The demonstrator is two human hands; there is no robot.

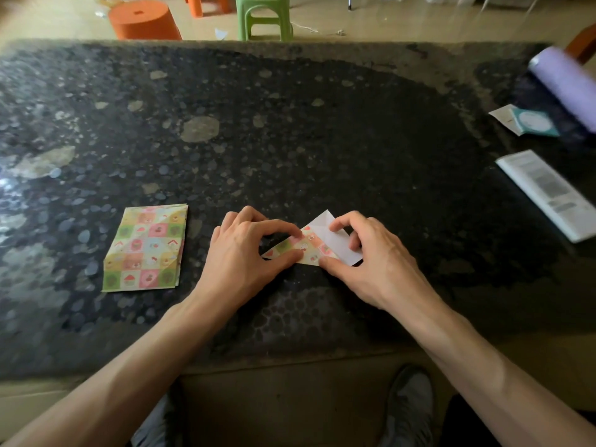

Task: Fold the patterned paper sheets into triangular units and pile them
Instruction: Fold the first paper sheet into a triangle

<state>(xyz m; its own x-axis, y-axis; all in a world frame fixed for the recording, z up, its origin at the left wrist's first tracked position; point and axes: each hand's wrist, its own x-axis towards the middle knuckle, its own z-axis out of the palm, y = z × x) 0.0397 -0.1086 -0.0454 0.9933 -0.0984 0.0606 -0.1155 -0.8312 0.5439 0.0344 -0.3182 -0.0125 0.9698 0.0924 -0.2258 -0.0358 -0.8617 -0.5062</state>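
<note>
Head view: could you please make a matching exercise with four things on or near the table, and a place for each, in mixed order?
Things
1. stack of patterned sheets
2. half-folded sheet
3. purple roll
4. green stool

Places
A. on the floor beyond the table
B. pinched by the left hand and the right hand
C. at the table's far right edge
D. flat on the table, left of both hands

Pairs: 1-D, 2-B, 3-C, 4-A

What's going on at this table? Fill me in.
A person is folding one patterned sheet on the dark table. The left hand pinches its patterned end, and the right hand pinches its white, folded-over end. A stack of flat sheets lies apart to the left. No finished triangles show.
</note>
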